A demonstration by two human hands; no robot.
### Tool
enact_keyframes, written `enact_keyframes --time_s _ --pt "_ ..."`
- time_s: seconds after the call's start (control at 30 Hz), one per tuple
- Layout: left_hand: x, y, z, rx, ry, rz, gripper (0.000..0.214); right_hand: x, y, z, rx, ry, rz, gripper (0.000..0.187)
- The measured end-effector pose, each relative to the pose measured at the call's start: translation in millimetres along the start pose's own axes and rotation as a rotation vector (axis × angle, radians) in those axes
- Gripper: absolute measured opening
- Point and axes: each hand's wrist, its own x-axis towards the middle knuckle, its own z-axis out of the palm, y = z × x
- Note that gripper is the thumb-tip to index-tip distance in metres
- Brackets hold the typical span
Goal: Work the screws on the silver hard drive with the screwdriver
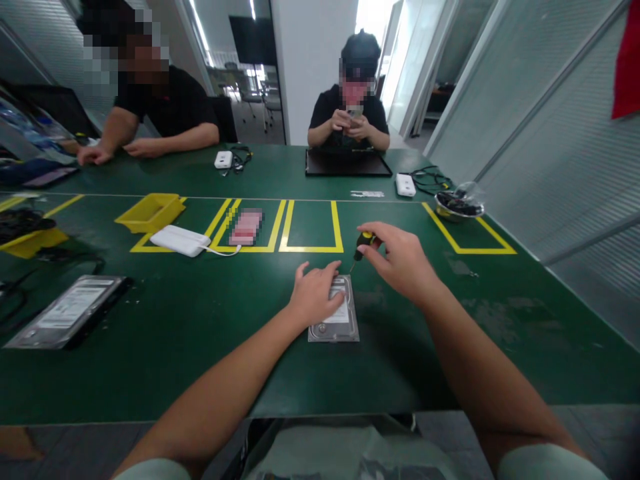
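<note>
A silver hard drive [343,328] with a white label lies flat on the green table in front of me. My left hand [316,295] rests across its left side, fingers spread and the thumb over the label, covering part of it. Between the thumb and fingers of my right hand [400,257] is a black and yellow screwdriver [361,251], tilted, its thin shaft pointing down. The tip is at the drive's far right corner; whether it sits in a screw is too small to tell.
Another hard drive [75,308] lies at the left, near yellow bins [153,211]. A white power bank [181,241] is cabled to a phone [246,227]. A bowl [457,205] stands at the right. Two people sit across the table [225,373], one behind a black panel [349,164].
</note>
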Motion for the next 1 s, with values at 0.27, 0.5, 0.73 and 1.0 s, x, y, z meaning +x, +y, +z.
enact_keyframes --time_s 0.27,0.5,0.73,1.0 --pt "6 -17 -2.5 -0.082 0.026 -0.089 0.089 -37 1 -29 -0.156 0.126 0.036 0.025" --pt "15 -57 -15.5 -0.233 -0.108 -0.135 0.079 -85 45 14 -0.167 0.043 0.010 0.023" --pt "17 -72 -26.1 -0.243 -0.316 -0.045 0.082 -104 65 36 -0.234 -0.046 0.033 0.022" --pt "19 -73 -23.1 -0.220 -0.331 -0.056 0.081 -112 73 40 -0.278 -0.114 0.073 0.022"
